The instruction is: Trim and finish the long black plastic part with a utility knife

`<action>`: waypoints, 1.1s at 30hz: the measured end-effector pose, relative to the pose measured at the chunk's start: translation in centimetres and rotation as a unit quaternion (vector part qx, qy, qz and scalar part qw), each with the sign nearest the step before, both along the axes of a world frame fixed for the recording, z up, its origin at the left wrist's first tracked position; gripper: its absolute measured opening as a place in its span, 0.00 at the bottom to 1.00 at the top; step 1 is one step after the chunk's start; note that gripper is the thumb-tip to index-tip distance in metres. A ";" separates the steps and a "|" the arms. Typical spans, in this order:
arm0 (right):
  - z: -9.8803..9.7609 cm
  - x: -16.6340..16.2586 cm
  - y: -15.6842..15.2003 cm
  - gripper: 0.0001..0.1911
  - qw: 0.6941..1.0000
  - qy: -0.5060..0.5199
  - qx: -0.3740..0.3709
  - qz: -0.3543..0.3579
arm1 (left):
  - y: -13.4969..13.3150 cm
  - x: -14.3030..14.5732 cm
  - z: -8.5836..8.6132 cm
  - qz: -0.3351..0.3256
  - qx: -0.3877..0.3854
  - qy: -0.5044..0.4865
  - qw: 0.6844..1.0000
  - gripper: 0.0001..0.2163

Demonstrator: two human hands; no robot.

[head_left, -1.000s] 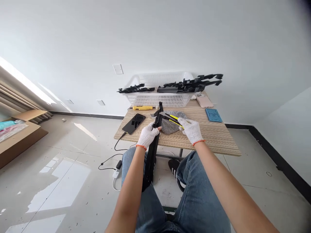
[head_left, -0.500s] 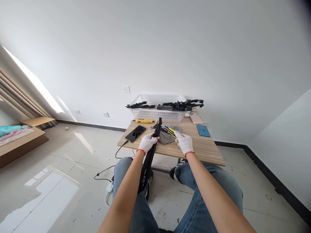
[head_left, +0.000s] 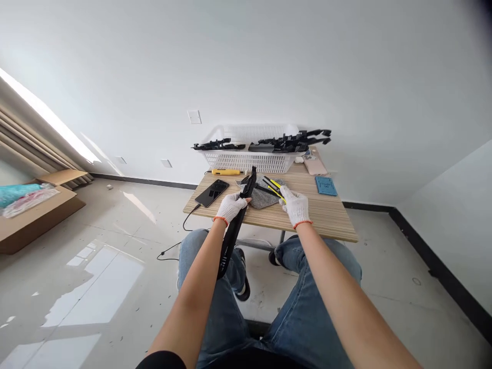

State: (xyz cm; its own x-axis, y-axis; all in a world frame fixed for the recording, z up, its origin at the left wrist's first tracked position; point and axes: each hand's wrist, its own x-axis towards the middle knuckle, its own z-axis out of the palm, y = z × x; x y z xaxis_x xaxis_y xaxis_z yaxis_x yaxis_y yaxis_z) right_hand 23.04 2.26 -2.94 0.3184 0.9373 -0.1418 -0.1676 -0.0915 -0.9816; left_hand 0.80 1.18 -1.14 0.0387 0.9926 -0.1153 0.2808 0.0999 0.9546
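My left hand [head_left: 231,206], in a white knit glove with an orange cuff, is closed around a long black plastic part [head_left: 233,233]. The part slants from above the table edge down to between my knees, with a hooked upper end and slots low down. My right hand [head_left: 295,205], gloved alike, grips a yellow-and-black two-pronged tool [head_left: 275,190] whose exact kind I cannot make out. Its dark prongs are spread and point left toward the part, apart from it. Beneath the tool lies a grey cloth [head_left: 265,200] on the wooden table [head_left: 326,218].
Behind stands a white plastic basket [head_left: 261,163] with several black plastic parts [head_left: 288,142] across it. A yellow-handled tool [head_left: 226,172] lies before it. A cabled phone [head_left: 212,193] is at left; a blue pad [head_left: 326,186] and a pink phone-like object [head_left: 315,164] are at right.
The view has tilted down a little, so the table sits higher. My right hand and its tool have moved slightly right, away from the black part; the prongs look wider apart.
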 end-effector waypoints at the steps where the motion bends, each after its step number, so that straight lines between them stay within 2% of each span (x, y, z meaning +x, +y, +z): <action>1: 0.0 0.1 0.1 0.21 1.000 0.002 -0.006 0.001 | -0.1 0.1 0.1 -0.002 -0.007 -0.005 1.000 0.14; 6: 0.0 0.3 1.0 0.21 1.000 -0.004 -0.016 0.019 | -0.1 0.0 0.4 -0.019 -0.039 -0.033 0.999 0.14; 13: 0.2 0.2 3.4 0.26 0.999 -0.035 0.002 0.036 | 1.6 -0.8 0.4 -0.058 -0.092 -0.076 0.991 0.12; 18: 0.2 0.1 4.8 0.27 0.999 -0.043 -0.002 0.025 | 1.1 -0.9 0.4 -0.046 -0.094 -0.087 0.991 0.09; 21: 0.2 -0.1 4.8 0.25 0.998 -0.049 -0.015 0.033 | 0.8 -0.8 0.7 -0.045 -0.096 -0.071 0.992 0.07; 25: 0.2 -0.2 4.5 0.25 0.999 -0.047 -0.008 -0.002 | 0.9 -0.8 1.1 -0.051 -0.111 -0.044 0.991 0.06; 28: 0.3 -0.2 4.1 0.24 0.994 -0.092 -0.017 0.055 | 0.9 -0.8 1.4 -0.053 -0.116 -0.034 0.991 0.05; 29: 0.3 -0.2 3.9 0.24 0.992 -0.112 -0.020 0.055 | 0.9 -0.8 1.5 -0.052 -0.116 -0.030 0.991 0.04; 32: 0.2 -0.2 3.4 0.24 0.991 -0.131 0.003 -0.008 | 0.8 -0.7 1.8 -0.052 -0.114 -0.021 0.992 0.04; 33: 0.2 -0.1 3.3 0.25 0.991 -0.133 0.010 -0.005 | 0.7 -0.7 1.9 -0.052 -0.115 -0.020 0.992 0.05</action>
